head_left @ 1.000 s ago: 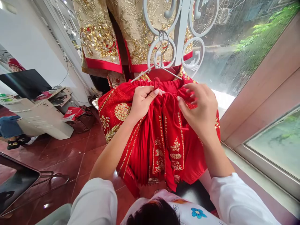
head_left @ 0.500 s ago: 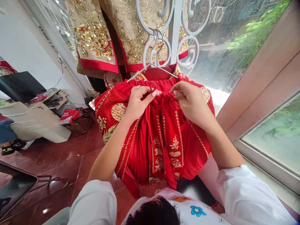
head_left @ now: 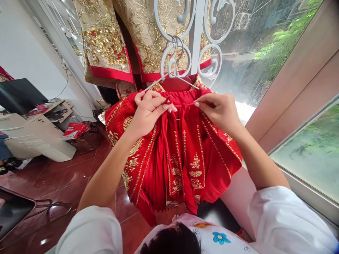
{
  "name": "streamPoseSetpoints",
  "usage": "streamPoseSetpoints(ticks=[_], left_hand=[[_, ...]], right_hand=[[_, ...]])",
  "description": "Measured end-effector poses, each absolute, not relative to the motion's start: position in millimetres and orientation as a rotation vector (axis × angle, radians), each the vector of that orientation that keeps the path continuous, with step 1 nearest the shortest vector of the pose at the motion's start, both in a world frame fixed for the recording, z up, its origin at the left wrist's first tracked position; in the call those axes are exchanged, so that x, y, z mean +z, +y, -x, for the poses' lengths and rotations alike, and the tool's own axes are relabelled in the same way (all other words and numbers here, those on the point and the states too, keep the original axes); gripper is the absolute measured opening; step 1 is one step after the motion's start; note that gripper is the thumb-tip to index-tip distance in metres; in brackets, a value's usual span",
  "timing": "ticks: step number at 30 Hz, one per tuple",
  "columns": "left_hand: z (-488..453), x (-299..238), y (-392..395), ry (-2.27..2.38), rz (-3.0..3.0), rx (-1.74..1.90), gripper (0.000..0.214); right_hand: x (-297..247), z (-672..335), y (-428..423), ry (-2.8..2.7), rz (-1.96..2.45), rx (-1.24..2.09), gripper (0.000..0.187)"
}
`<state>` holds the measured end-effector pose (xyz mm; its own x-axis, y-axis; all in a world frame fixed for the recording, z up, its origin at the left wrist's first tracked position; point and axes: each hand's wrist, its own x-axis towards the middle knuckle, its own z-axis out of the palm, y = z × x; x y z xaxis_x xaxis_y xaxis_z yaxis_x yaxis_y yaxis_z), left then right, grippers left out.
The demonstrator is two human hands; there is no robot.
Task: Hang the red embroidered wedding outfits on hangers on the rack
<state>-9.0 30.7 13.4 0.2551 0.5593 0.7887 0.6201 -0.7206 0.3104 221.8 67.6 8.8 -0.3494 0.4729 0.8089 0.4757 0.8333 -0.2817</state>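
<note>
A red pleated skirt [head_left: 182,158] with gold embroidery hangs from a wire hanger [head_left: 172,72] hooked on a white scrolled metal rack [head_left: 197,42]. My left hand [head_left: 150,109] pinches a red drawstring loop [head_left: 169,100] at the skirt's waistband, fingers closed. My right hand [head_left: 219,111] pinches the other part of the thin red string at the waistband, just right of the left hand. The two hands nearly touch at the middle of the waist.
A gold sequined garment [head_left: 116,38] with red trim hangs behind the skirt. A window [head_left: 265,46] runs along the right. A white desk [head_left: 37,134] with a dark monitor [head_left: 18,95] stands at left on the red tiled floor [head_left: 66,180]. A dark chair [head_left: 16,211] is at lower left.
Both hands have shifted slightly up to the waistband. The right hand went from spread over the cloth to a pinch on the string; the left now holds a small loop.
</note>
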Motion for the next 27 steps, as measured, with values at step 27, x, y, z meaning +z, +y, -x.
streamPoseSetpoints(ticks=[27], left_hand=[[-6, -10, 56, -1.23, 2.136, -1.62, 0.037]], right_hand=[[-8, -173, 83, -1.726, 0.513, 0.434, 0.019]])
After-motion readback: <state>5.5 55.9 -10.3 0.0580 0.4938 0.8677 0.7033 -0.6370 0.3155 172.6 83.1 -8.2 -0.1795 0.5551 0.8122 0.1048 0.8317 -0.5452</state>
